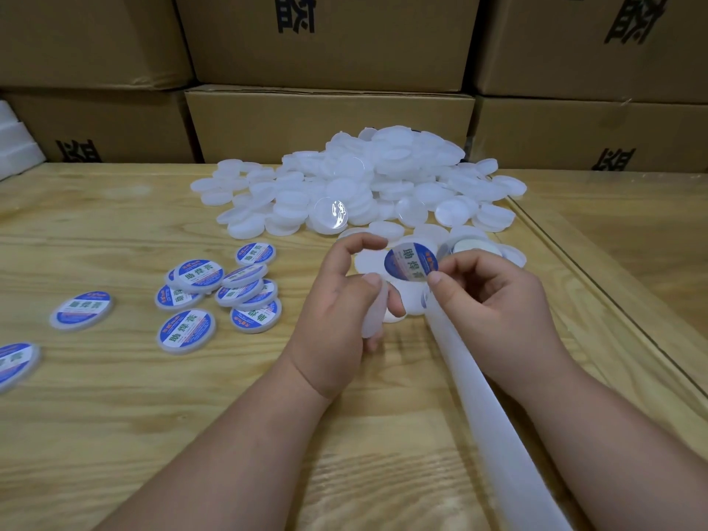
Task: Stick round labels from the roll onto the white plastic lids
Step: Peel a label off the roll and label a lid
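Round label (410,261), blue-rimmed with printed characters, is pinched at its edge by the right hand (486,297) above a wooden table (115,415).

Thumb and forefinger of the right hand curl onto the label, holding it just over the white backing strip (498,415), which runs from under that hand toward the near right edge of the view. The left hand (337,312) grips a plain white lid (377,312) on edge, thumb on top and fingers wrapped round it, just beside the label. Behind both hands lies a heap of unlabelled white lids (364,185). To the left, a loose cluster of labelled lids (226,289) rests on the table, some overlapping, with two more lying apart farther left. Stacked cardboard boxes (329,120) line the back.
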The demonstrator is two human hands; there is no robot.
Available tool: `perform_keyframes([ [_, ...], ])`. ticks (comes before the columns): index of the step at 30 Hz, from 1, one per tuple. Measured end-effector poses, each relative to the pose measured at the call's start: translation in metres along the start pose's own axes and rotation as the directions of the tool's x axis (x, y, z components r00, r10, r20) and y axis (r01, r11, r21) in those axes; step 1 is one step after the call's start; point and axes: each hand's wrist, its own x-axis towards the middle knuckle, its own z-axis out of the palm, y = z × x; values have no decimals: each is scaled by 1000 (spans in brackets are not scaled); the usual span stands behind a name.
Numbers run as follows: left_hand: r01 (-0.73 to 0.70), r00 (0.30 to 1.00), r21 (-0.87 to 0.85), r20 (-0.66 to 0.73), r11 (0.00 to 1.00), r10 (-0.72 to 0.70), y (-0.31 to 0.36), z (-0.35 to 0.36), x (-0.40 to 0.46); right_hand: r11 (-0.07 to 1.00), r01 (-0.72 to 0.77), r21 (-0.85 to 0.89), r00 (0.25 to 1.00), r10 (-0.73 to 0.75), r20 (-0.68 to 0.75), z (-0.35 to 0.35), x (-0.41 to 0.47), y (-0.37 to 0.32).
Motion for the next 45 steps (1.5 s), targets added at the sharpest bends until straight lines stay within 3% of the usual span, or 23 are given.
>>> perform_keyframes([
  [4,57,993,-135,-91,989,-69,0,0,4,969,-188,158,981,194,-22,0,2,-4],
  [7,75,985,-143,-142,987,-96,1,-1,8,857,-382,344,924,362,124,-2,3,-4],
  [10,63,987,-156,-134,986,-84,2,-2,9,820,-482,309,869,402,287,-4,4,-5],
  [15,100,991,-185,-70,978,-114,4,-2,9,861,-465,208,859,381,343,-2,4,-4],
  [21,151,989,-82,17,985,-150,3,-3,8,897,-416,152,870,344,353,0,2,-2],
  [45,151,988,-131,27,980,-149,4,2,4,914,-391,106,874,333,353,-1,2,-1],
])
